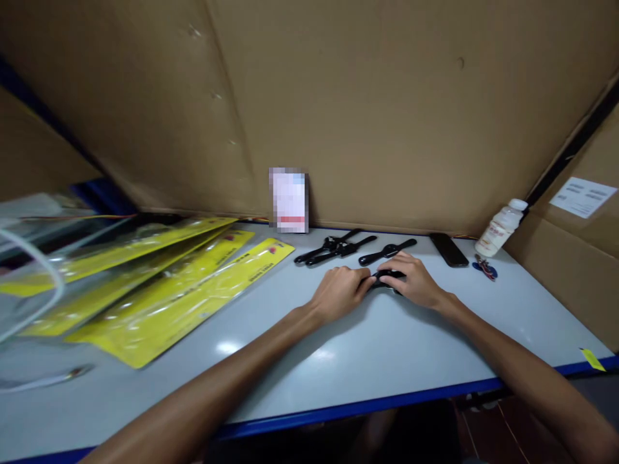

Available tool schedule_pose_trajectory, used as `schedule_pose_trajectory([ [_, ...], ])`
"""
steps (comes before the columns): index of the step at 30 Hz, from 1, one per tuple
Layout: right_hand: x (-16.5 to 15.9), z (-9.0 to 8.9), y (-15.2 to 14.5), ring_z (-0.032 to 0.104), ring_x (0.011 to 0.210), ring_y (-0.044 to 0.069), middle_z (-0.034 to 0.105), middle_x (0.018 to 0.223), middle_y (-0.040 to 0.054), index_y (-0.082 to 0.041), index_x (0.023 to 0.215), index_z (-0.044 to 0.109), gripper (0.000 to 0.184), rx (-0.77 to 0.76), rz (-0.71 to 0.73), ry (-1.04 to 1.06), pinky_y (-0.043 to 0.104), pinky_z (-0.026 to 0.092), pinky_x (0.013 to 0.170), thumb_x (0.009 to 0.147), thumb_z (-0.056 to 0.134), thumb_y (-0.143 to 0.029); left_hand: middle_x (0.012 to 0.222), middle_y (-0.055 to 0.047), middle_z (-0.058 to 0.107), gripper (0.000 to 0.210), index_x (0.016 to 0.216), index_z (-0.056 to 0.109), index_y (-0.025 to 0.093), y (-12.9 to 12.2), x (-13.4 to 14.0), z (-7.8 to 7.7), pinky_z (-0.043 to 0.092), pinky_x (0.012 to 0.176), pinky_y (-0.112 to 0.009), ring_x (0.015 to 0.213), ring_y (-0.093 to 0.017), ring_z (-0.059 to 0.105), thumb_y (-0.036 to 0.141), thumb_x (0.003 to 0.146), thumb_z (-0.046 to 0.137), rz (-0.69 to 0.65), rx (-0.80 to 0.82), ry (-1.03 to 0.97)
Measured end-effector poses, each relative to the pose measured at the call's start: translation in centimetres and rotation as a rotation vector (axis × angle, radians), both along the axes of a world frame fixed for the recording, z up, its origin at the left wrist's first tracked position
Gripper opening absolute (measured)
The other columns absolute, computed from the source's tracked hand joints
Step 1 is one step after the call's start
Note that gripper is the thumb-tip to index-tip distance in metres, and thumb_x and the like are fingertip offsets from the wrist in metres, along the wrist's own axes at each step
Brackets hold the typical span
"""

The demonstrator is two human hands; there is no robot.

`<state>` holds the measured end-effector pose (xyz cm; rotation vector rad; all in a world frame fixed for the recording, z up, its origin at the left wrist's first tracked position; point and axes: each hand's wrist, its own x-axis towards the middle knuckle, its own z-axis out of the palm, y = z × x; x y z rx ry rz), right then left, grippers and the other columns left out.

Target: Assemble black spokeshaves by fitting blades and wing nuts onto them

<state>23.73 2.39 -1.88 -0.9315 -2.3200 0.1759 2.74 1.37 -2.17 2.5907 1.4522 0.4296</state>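
Observation:
Both hands close on a black two-handled tool that looks like a spokeshave (389, 274), low over the table. My left hand (341, 288) wraps its left end, fingers curled and thumb towards the middle. My right hand (416, 281) grips the other end, thumb and fingers on either side of it. Fingers cover much of the tool. Just beyond them lies another black spokeshave (387, 252). To its left, two more, one of them a spokeshave (342, 250), lie crossed over each other.
Yellow-backed clear packages (193, 296) fan out at the left, near a white cable (43, 383). A propped screen or card (291, 203) leans on the cardboard wall (387, 116). A black phone (449, 250), keys (485, 267) and a white bottle (500, 229) are at the right.

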Motion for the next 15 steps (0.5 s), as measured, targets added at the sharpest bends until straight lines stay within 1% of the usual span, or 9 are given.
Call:
schedule_pose_trajectory([
  [3, 0.1, -0.1, 0.1, 0.062, 0.088, 0.02, 0.075, 0.093, 0.0038, -0.022, 0.097, 0.075, 0.011, -0.031, 0.002, 0.035, 0.036, 0.048, 0.083, 0.091, 0.066, -0.02, 0.077, -0.009, 0.073, 0.044, 0.093, 0.071, 0.02, 0.1, -0.2, -0.2, 0.028, 0.059, -0.031, 0.069, -0.023, 0.065, 0.042, 0.1, 0.034, -0.032, 0.024, 0.007],
  [10, 0.0, -0.7, 0.0, 0.062, 0.086, 0.02, 0.075, 0.093, 0.0039, -0.022, 0.101, 0.075, 0.014, 0.042, 0.01, 0.026, 0.036, 0.049, 0.083, 0.093, 0.063, -0.018, 0.069, -0.006, 0.069, 0.042, 0.087, 0.07, 0.02, 0.4, -0.4, -0.2, 0.025, 0.058, -0.03, 0.063, -0.021, 0.06, 0.042, 0.099, 0.036, -0.053, 0.002, -0.059],
  [15, -0.2, -1.1, 0.0, 0.062, 0.085, 0.02, 0.075, 0.09, 0.005, -0.02, 0.097, 0.074, 0.012, 0.064, -0.025, 0.082, 0.035, 0.049, 0.081, 0.092, 0.064, -0.018, 0.066, -0.005, 0.067, 0.039, 0.085, 0.07, 0.021, 0.5, -0.5, 0.0, 0.025, 0.058, -0.03, 0.063, -0.021, 0.058, 0.044, 0.097, 0.04, -0.049, -0.037, -0.094],
])
